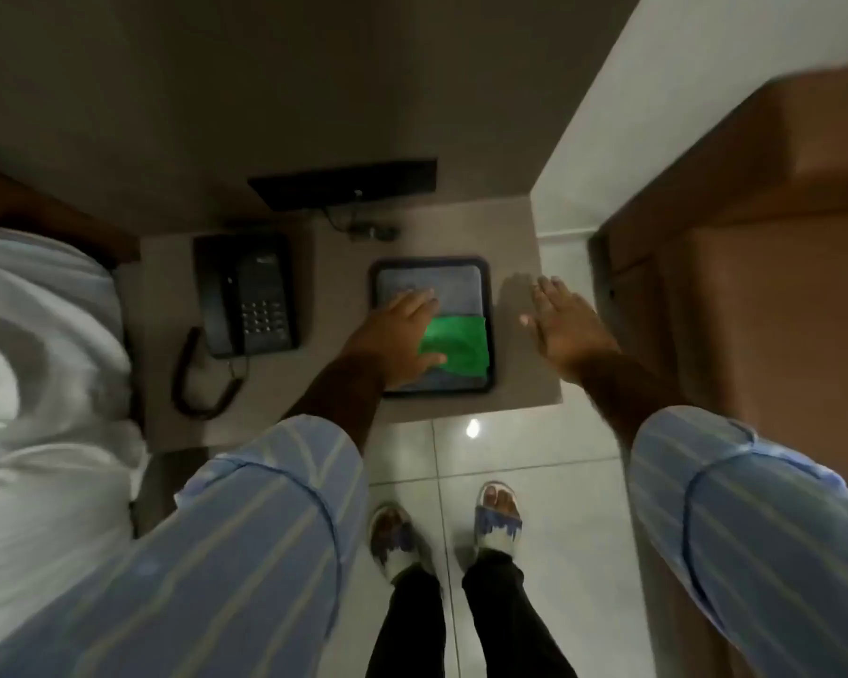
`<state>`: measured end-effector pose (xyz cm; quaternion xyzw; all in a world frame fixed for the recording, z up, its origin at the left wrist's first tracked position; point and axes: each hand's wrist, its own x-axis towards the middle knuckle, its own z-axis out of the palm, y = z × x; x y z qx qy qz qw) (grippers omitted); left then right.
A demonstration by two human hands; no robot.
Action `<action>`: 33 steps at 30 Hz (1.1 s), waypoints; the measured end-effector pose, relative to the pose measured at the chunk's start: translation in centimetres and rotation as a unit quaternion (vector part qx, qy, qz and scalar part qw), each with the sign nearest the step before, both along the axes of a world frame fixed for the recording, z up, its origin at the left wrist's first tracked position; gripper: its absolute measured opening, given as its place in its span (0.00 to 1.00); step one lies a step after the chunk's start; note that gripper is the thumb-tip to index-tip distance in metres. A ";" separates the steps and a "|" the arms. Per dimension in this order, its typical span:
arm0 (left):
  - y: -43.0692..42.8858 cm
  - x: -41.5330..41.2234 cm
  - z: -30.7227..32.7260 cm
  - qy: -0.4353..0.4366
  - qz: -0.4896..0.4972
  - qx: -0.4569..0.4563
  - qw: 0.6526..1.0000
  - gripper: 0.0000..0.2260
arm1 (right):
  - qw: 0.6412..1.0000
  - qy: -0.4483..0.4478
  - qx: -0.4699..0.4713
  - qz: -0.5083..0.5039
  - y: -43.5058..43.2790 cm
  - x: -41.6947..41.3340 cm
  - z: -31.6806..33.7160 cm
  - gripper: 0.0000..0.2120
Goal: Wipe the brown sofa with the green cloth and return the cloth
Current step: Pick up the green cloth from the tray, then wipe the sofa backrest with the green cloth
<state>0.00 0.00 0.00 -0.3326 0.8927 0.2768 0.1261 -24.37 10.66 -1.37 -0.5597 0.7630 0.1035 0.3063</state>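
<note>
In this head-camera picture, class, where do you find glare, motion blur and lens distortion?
Head view: dim overall; a small bright glare spot on the floor tile near the table edge; the brown sofa looks smeared by blur at its top edge; the wide lens bends the sleeves and walls outward; the left hand on the green cloth is fairly sharp.

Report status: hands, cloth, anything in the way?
Left hand flat on the green cloth in the black tray, not gripping. Right hand open, empty, above the table edge. Brown sofa to the right. Phone left of the tray, clear.
</note>
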 end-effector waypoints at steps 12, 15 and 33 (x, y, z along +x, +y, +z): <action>2.9 -2.0 -12.5 -0.060 -0.013 -0.144 0.988 0.19 | 0.997 0.016 -0.066 0.043 6.4 0.2 -12.7 0.33; 2.1 -3.9 -9.4 -0.093 -0.015 -0.125 0.988 0.14 | 0.998 0.006 -0.036 0.045 5.7 0.3 -10.3 0.34; 14.1 -13.4 29.8 0.112 -0.057 -0.135 0.983 0.09 | 0.964 0.114 -0.135 -0.201 23.6 -3.7 29.2 0.33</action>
